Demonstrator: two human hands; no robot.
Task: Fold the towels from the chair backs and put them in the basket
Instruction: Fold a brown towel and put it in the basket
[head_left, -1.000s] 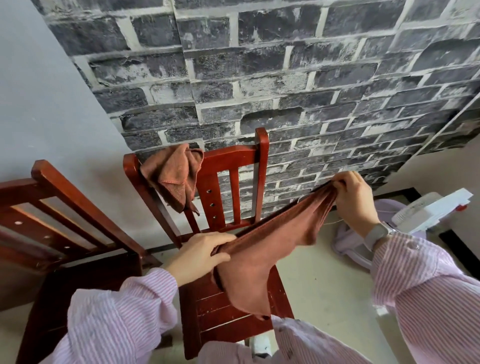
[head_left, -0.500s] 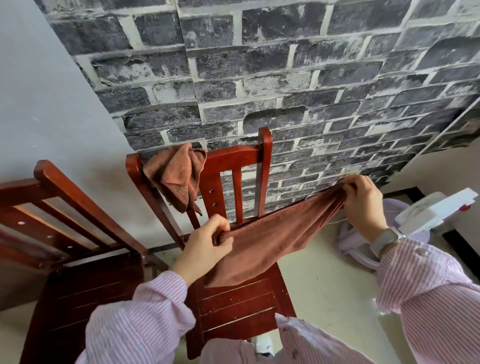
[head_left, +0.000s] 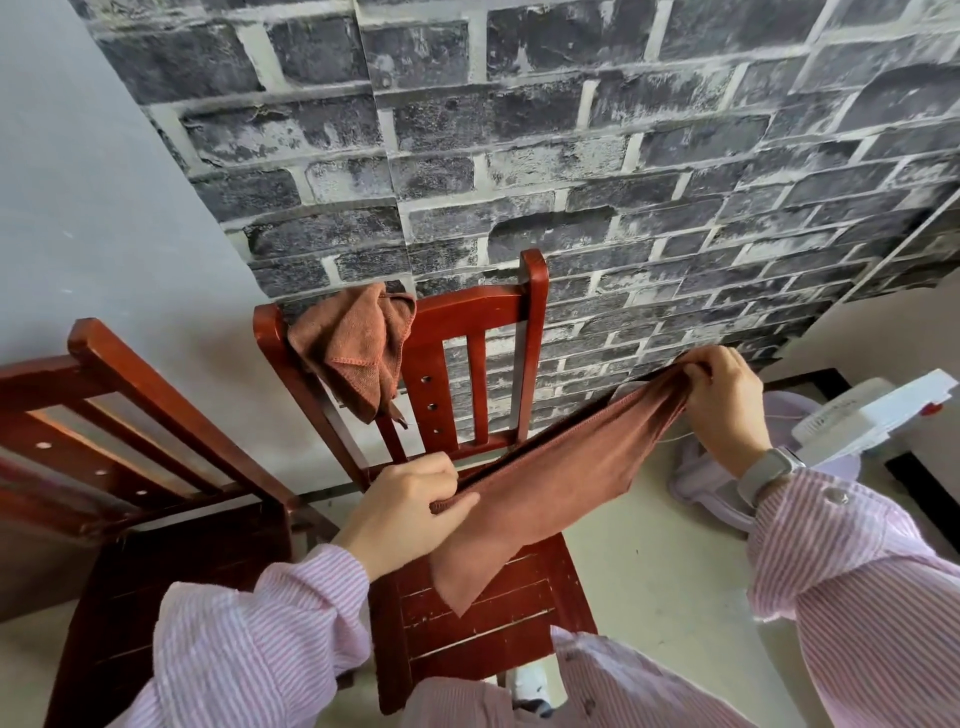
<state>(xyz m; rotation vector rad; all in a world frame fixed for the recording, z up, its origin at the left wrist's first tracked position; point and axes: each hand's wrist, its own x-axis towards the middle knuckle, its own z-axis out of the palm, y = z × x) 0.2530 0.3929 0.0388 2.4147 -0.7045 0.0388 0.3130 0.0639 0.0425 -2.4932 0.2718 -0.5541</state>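
Brickwork in dark grey with pale mortar fills the wall (head_left: 571, 130) at the back of the head view, meeting a plain grey wall (head_left: 78, 182) on the left, and a pale floor (head_left: 649, 571) runs beneath. Two red wooden chairs stand against these walls: the middle chair (head_left: 483, 623) faces the person, and a second chair (head_left: 156, 545) stands just beside it on the left. A crumpled brown towel (head_left: 358, 353) hangs over the left end of the middle chair's top rail. On the floor to the right sit a lilac object (head_left: 696, 478) and a white device (head_left: 872, 415), near the wall. Both arms wear pink striped sleeves (head_left: 260, 649), and a watch (head_left: 769, 467) is on the right wrist. A second brown towel (head_left: 545, 478) is stretched in the air above the middle chair's seat, its lower corner hanging down to a point. The left hand (head_left: 405, 514) pinches the towel's lower end between curled fingers and thumb. The right hand (head_left: 727, 400), raised higher, grips the upper end with fingers curled round the bunched cloth.
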